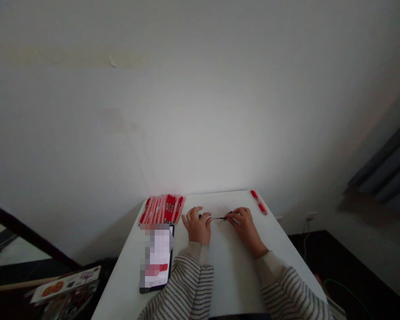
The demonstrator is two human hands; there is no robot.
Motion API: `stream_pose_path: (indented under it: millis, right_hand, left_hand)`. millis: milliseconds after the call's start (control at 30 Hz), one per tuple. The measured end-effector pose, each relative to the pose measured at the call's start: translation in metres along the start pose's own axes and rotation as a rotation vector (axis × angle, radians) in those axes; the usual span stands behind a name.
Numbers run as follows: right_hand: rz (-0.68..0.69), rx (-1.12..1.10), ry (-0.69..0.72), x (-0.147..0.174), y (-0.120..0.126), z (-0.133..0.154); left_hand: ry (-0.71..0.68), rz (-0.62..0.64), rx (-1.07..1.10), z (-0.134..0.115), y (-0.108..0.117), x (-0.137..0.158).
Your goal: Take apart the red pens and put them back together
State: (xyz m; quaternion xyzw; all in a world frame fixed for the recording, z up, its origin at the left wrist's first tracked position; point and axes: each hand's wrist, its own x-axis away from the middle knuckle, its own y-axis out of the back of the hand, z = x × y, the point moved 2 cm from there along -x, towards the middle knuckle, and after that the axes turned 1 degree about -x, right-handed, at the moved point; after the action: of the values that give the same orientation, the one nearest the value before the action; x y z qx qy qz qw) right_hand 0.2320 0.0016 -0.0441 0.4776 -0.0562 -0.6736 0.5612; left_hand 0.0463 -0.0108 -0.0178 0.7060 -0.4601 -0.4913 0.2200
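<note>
Slim dark object (pixel 220 218) is held between the two hands, off the middle of the white table (pixel 235 280), nearer the far edge than the near one. Left hand (pixel 199 229): thumb and forefinger look pinched on its left end, a dark bit showing between them, other fingers spread. Right hand (pixel 246 226): thumb and fingertips clamped on the thicker black part at its right end. One piece or two parts meeting, can't tell; too small.

Long axis runs left to right, roughly parallel to the far edge. Thin stretch points toward the left hand, thicker black part sits at the right. Which end is a tip, can't tell.

Step in hand, my read: two-handed fine handling, both ends under control. Next move calls for a light pinch and both ends lined up on that axis.

Around: row of pink and red pens (pixel 162 210) at the far left corner, phone (pixel 160 255) nearer along the left edge, one red-and-pink pen (pixel 260 203) by the far right corner, lying aslant.
</note>
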Motion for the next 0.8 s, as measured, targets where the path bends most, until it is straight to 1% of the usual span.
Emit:
stream_pose_path:
  millis: [167,300,533,800]
  right_hand:
    - [-0.019,-0.008,-0.007,0.001,0.0,-0.002]
    - [-0.027,-0.007,-0.016,0.001,0.001,-0.003]
    - [-0.031,0.001,-0.017,0.0,0.001,-0.003]
    - [-0.037,-0.001,-0.007,0.001,0.0,-0.005]
  left_hand:
    - [0.106,-0.068,-0.157,0.007,0.001,0.001]
    - [0.154,-0.054,-0.236,0.012,-0.002,0.002]
    - [0.193,-0.008,-0.291,0.016,-0.008,0.001]
    - [0.179,-0.044,-0.291,0.017,-0.008,0.0]
